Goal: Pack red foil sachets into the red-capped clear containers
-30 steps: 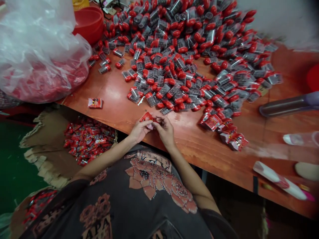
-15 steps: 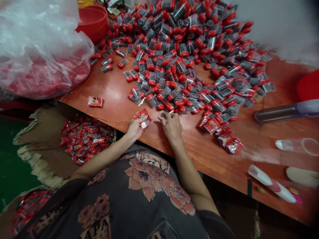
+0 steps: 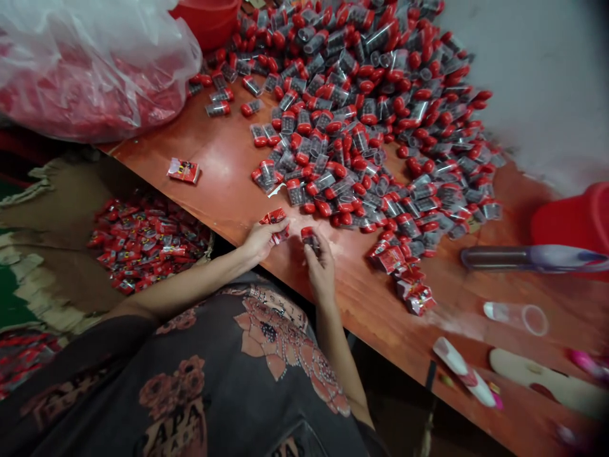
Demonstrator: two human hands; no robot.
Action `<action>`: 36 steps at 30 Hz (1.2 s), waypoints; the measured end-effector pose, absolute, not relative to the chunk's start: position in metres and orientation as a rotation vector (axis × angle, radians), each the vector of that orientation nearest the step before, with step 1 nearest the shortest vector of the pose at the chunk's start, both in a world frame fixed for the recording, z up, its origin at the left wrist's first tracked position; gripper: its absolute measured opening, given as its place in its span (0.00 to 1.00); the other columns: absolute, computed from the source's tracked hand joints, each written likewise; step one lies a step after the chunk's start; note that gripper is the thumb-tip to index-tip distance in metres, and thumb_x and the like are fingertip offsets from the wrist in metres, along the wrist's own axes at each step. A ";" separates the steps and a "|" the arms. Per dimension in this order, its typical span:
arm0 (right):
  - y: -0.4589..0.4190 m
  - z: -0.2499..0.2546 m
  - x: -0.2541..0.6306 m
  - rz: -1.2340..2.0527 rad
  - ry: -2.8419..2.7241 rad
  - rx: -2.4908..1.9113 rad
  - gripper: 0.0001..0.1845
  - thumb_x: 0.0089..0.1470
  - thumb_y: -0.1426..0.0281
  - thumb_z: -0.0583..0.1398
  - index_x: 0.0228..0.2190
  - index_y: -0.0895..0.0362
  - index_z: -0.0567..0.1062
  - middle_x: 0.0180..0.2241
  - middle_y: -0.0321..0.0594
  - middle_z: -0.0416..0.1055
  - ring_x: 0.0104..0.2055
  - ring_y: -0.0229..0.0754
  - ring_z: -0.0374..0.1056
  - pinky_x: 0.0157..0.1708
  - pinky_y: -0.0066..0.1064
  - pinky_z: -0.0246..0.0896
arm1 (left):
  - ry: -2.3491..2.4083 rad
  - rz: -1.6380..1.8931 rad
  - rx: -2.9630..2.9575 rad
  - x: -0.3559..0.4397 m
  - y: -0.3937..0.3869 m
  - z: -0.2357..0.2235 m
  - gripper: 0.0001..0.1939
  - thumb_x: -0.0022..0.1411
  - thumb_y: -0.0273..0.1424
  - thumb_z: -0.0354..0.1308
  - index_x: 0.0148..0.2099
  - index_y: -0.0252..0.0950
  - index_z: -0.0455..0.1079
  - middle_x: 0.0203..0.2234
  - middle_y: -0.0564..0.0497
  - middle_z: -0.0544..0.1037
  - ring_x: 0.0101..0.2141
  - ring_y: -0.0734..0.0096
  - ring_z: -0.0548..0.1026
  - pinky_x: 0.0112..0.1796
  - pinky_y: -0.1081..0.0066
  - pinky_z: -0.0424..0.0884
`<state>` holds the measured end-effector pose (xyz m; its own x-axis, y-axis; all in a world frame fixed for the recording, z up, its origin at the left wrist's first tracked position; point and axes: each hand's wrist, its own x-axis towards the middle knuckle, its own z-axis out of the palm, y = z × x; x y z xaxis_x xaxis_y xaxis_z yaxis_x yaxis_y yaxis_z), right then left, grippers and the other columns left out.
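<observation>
Between the thumb and fingers of my left hand (image 3: 261, 241) is a small red printed packet (image 3: 275, 217), held just above the table's near edge. My right hand (image 3: 320, 261) is closed around a small clear container with a red cap (image 3: 308, 234), its dark contents showing through. The two hands are close together but apart. Just beyond them spreads a big heap of the same red-capped containers (image 3: 337, 127). One more red packet (image 3: 183, 171) lies alone on the table to the left.
A plastic bag of red pieces (image 3: 95, 95) sits at the left, beside a red basin (image 3: 209, 22). Below the edge, a carton (image 3: 52, 209) holds many red packets. On the right are packets (image 3: 412, 289), a dark-filled tube (image 3: 497, 258), a clear cup (image 3: 516, 317) and a red bucket (image 3: 571, 219).
My right hand has taken a red-capped container from the heap's near edge and drawn it back toward me. The left hand still holds its packet. The camera view has turned.
</observation>
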<state>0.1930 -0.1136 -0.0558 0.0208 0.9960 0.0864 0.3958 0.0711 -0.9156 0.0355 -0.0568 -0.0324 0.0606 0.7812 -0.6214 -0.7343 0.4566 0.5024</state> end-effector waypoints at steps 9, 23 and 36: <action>-0.094 -0.038 0.171 0.782 -1.365 -1.518 0.09 0.54 0.60 0.63 0.34 0.51 0.79 0.38 0.38 0.65 0.44 0.43 0.66 0.47 0.41 0.65 | 0.930 1.049 0.041 0.044 -0.061 -0.032 0.02 0.50 0.21 0.65 0.28 0.31 0.76 0.25 0.47 0.79 0.25 0.75 0.74 0.30 0.72 0.70; -0.119 -0.034 0.184 1.021 -1.076 -1.387 0.23 0.58 0.63 0.60 0.55 0.45 0.70 0.49 0.41 0.72 0.39 0.41 0.70 0.32 0.35 0.68 | 1.036 1.073 0.045 0.030 -0.056 -0.028 0.03 0.50 0.24 0.67 0.30 0.31 0.76 0.25 0.49 0.79 0.25 0.73 0.75 0.32 0.69 0.72; -0.123 -0.030 0.185 0.708 -1.374 -1.472 0.17 0.60 0.65 0.60 0.51 0.46 0.73 0.47 0.41 0.72 0.51 0.47 0.69 0.53 0.49 0.66 | 1.015 0.991 0.106 0.027 -0.060 -0.016 0.02 0.51 0.22 0.66 0.30 0.31 0.77 0.26 0.46 0.80 0.25 0.71 0.76 0.31 0.69 0.71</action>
